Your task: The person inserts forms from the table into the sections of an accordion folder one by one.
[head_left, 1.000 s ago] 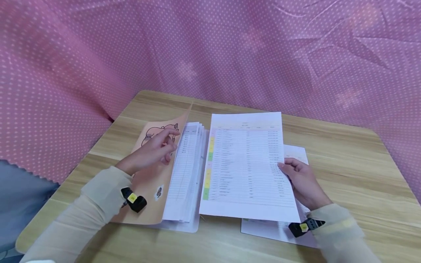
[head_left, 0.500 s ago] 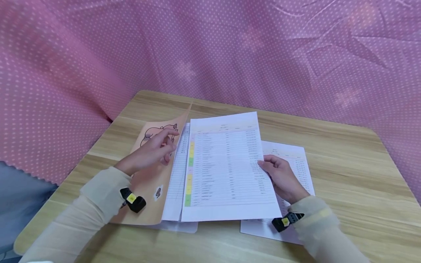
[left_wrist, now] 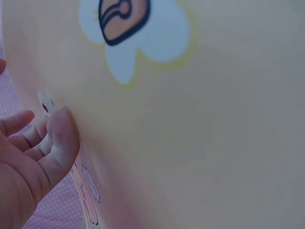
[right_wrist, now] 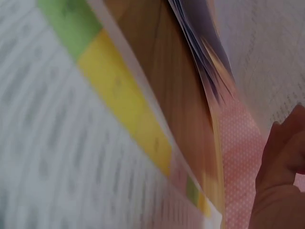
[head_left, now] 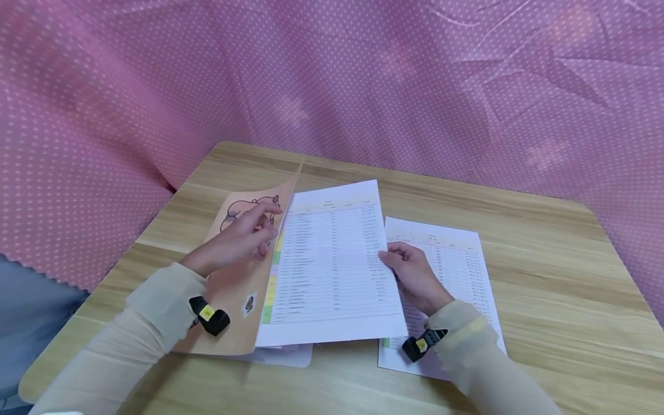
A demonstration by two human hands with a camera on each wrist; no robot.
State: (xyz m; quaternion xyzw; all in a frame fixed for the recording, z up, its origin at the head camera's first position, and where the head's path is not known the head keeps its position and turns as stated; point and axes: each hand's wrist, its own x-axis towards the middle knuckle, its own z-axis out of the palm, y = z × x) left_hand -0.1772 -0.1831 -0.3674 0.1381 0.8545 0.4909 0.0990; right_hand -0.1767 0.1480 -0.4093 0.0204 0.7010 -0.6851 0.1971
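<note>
My right hand [head_left: 417, 279] pinches the right edge of a printed sheet [head_left: 332, 271], thumb on top. That sheet carries a table of rows with a yellow and green strip down its left side, and its left edge meets the folder's raised cover. In the head view my left hand [head_left: 238, 236] lies against the orange folder cover [head_left: 225, 308], which has cartoon drawings, keeping it tilted up. The left wrist view shows loosely bent fingers [left_wrist: 64, 133] touching the cover's outer face. The folder's own pages are mostly hidden under the held sheet.
A second printed sheet [head_left: 456, 248] lies on the wooden table [head_left: 565, 276], partly beneath my right forearm. The folder's pale lower edge [head_left: 290, 355] shows at the front. A pink dotted cloth [head_left: 363, 86] hangs behind the table.
My right hand has carried the printed sheet left, from beside the folder to over its pages and up to the cover. More of the second sheet is uncovered. The left hand has stayed put.
</note>
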